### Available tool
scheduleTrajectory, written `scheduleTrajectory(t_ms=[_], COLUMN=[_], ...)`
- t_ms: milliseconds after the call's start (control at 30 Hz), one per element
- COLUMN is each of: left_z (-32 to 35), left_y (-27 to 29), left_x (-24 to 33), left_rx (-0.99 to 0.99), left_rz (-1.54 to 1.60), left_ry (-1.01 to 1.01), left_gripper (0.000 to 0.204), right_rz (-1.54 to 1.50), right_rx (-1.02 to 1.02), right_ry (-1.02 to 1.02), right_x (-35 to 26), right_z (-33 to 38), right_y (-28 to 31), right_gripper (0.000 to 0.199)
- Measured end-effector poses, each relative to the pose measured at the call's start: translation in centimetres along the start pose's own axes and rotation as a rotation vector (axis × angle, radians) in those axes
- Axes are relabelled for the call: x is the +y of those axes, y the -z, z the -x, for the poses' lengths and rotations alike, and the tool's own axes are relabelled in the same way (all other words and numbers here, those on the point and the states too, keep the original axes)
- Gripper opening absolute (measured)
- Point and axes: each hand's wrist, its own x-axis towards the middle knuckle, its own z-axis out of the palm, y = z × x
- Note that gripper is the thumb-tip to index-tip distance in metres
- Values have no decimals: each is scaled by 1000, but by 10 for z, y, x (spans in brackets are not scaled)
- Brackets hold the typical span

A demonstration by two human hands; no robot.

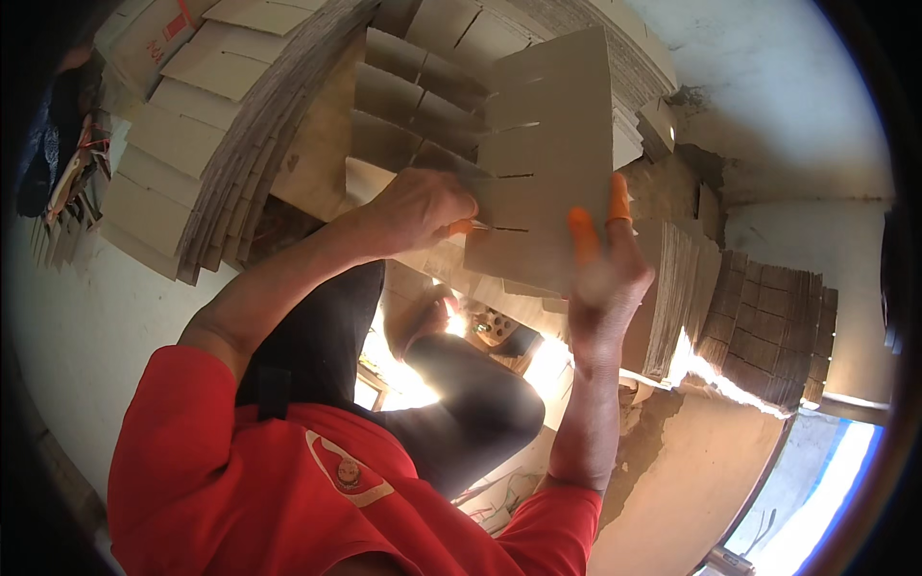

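An upright grey-brown cardboard divider sheet [557, 125] with several slots along its left side stands in front of me. My right hand [610, 264] grips its right edge, orange finger covers on the fingertips. At the sheet's lower left edge, my left hand [427, 206] is closed in a pinch, with an orange cover on one digit. Its fingertips are at the lowest slots, on cardboard partly hidden by the hand. Several cardboard cross pieces [389, 91] run from the sheet's left side, one behind another, crossing further slotted card.
Tall stacks of cut cardboard [206, 115] rise at the left. More slotted pieces stand in bundles [768, 326] at the right, beside a cardboard stack [672, 288]. My bent leg [471, 403] is below the work surface. A pale wall [788, 106] bounds the right side.
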Motion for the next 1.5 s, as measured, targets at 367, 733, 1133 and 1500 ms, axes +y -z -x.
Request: scheduleTrajectory(t_ms=[367, 733, 1133, 1500], left_z=[-10, -8, -5, -16], left_y=[1, -4, -1, -10], left_x=[-3, -6, 5, 31], left_rx=[10, 94, 119, -172], left_rz=[-47, -11, -62, -344], left_ry=[-11, -12, -132, -307], left_gripper=[8, 9, 46, 68], right_rz=[120, 425, 649, 959], right_rx=[-235, -430, 463, 184], right_ry=[229, 295, 110, -138], right_x=[20, 22, 126, 255], right_z=[-8, -5, 35, 77], right_y=[-40, -50, 39, 109], right_gripper=[59, 67, 26, 59])
